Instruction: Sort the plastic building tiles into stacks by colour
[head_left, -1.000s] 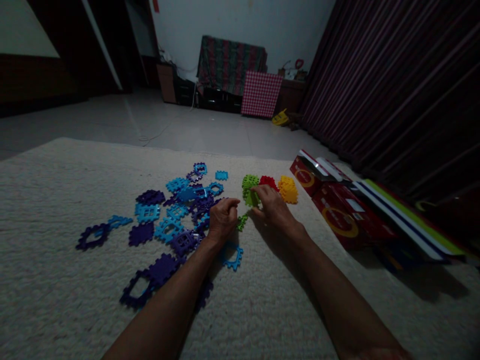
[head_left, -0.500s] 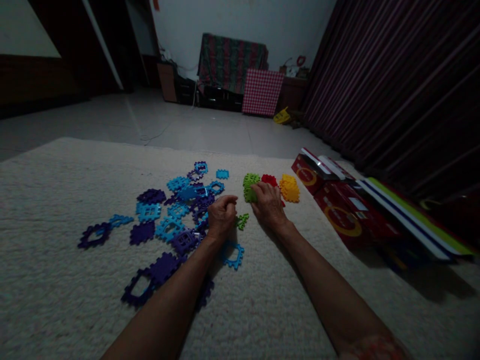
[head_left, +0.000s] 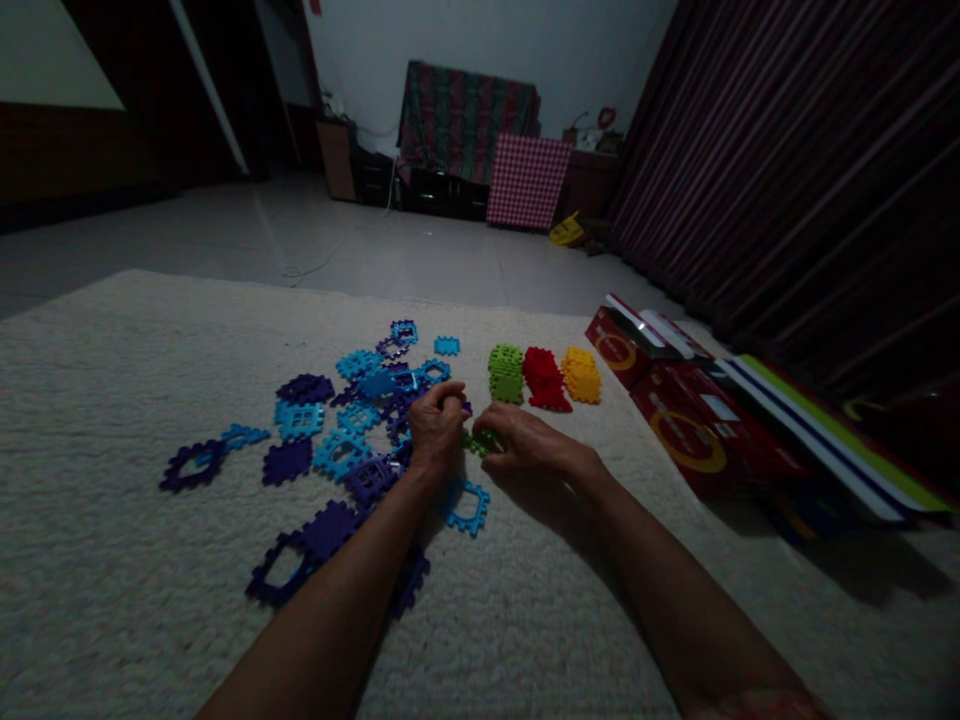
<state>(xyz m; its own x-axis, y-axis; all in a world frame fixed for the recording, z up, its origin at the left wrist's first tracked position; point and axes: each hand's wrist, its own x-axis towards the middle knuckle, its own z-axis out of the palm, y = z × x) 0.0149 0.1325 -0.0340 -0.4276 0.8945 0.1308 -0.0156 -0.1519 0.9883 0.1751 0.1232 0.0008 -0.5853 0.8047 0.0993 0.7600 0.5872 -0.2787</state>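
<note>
My left hand (head_left: 437, 430) is closed beside the loose blue and purple tiles, with a bit of a purple interlocking tile (head_left: 466, 409) showing at its fingertips. Close by on the right, my right hand (head_left: 529, 440) has its thumb and fingers around a small green interlocking tile (head_left: 484, 442); they cover part of it. Beyond the right hand stand a green tile stack (head_left: 506, 375), a red tile stack (head_left: 547, 380) and a yellow tile stack (head_left: 582, 376). A light blue frame tile (head_left: 468, 507) lies below the hands.
Several purple and blue tiles, among them a purple tile (head_left: 287, 462), lie scattered left on the pale mat (head_left: 135, 560). Red boxes (head_left: 690, 425) with flat boards stand at the right. A dark curtain (head_left: 757, 170) hangs behind them.
My right hand has left the green and red stacks and come down and left to the small green tile. The red stack is now uncovered. My left hand has shifted slightly left.
</note>
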